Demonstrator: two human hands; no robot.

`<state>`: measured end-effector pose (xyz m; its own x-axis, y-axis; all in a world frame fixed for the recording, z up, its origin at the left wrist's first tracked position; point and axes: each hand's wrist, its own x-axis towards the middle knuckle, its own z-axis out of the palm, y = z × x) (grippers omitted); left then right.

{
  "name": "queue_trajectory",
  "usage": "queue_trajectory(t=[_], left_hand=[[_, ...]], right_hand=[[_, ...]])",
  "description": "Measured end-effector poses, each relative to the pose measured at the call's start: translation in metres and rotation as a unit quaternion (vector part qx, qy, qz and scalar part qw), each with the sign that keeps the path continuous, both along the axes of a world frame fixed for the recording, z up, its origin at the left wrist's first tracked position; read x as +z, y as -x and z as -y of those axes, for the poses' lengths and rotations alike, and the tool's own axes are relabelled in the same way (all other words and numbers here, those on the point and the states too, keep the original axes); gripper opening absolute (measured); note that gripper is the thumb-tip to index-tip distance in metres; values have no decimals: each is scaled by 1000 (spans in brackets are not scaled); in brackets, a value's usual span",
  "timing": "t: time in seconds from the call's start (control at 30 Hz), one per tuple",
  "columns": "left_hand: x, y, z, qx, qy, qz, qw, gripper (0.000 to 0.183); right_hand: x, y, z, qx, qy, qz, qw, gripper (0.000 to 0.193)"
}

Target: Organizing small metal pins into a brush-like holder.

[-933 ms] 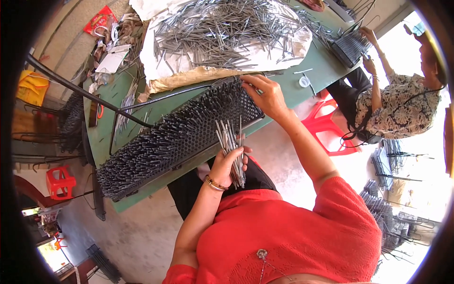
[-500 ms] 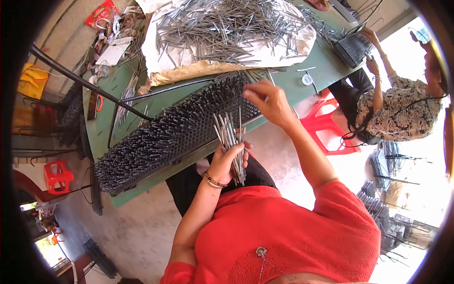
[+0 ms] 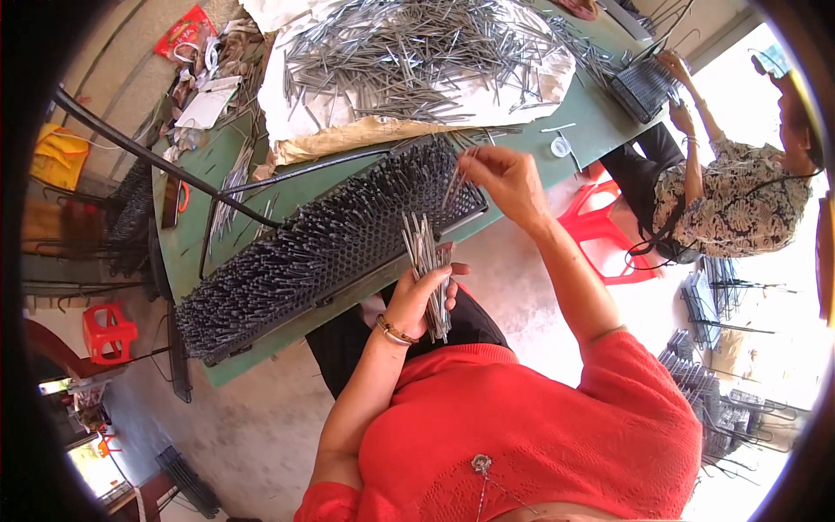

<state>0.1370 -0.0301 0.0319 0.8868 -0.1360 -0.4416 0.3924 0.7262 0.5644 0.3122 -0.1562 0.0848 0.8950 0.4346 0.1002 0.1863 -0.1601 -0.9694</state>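
Green worktop (image 3: 600, 122) sweeping across twelve o'clock, and on it lies the long black rack (image 3: 365, 248), bristling, from nearly nine to one. Left hand (image 3: 417, 300), at six, is wrapped round a bundle of thin rods (image 3: 421, 250); right hand (image 3: 513, 178), between one and two, pinches what looks like a single rod (image 3: 451, 189) at the rack's one-o'clock end. Stiff, light, probably slippery, these: best clasp bunches mid-length, singles by an end.

The left hand (image 3: 412, 303) grips metal rods (image 3: 423, 248); the right hand (image 3: 515, 184) pinches a blurred rod (image 3: 451, 188) at the perforated rack (image 3: 376, 230).
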Motion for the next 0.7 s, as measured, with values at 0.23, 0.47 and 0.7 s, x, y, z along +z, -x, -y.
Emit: queue_trajectory(t=[0.23, 0.47, 0.7], left_hand=[[7, -1, 3, -12, -13, 1, 1000, 43], [1, 1, -1, -11, -35, -5, 999, 46], [-1, 2, -2, 1, -27, -24, 999, 49]], right_hand=[[-17, -23, -16, -4, 46, 196, 980, 19], [-21, -25, -20, 0, 37, 206, 978, 18], [-21, -22, -18, 31, 67, 280, 957, 16]])
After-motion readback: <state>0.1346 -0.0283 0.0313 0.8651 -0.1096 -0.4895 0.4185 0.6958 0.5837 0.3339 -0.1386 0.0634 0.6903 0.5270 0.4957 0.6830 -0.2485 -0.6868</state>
